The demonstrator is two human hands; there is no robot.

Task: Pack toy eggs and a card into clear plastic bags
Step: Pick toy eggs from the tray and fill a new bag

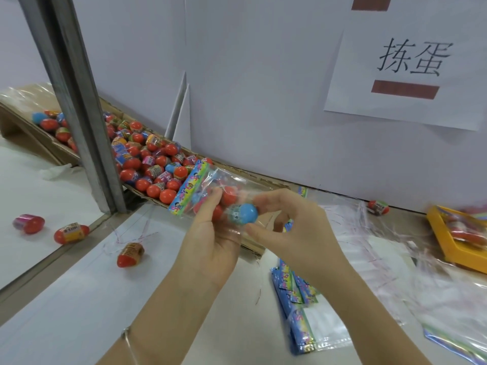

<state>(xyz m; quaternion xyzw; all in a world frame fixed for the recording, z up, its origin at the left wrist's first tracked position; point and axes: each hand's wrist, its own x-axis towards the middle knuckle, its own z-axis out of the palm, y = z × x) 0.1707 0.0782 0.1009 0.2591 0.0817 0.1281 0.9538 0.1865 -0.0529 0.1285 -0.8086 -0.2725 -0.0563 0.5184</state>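
Observation:
My left hand (210, 241) grips a clear plastic bag (226, 184) from below; a colourful card (187, 190) and some red toy eggs show inside it. Between thumb and fingers, my right hand (292, 230) pinches a blue toy egg (243, 213) at the bag's open end. Whether the egg is inside the bag or at its mouth I cannot tell. A long cardboard tray (263, 183) behind the hands holds several red and blue eggs (155, 164).
Three loose eggs lie on the white table at the left (131, 254), (71, 233), (29, 224). A stack of cards in bags (303, 306) lies near my right forearm. Empty clear bags (369, 233) and a yellow tray (458, 241) sit to the right. A metal post (79, 106) stands at the left.

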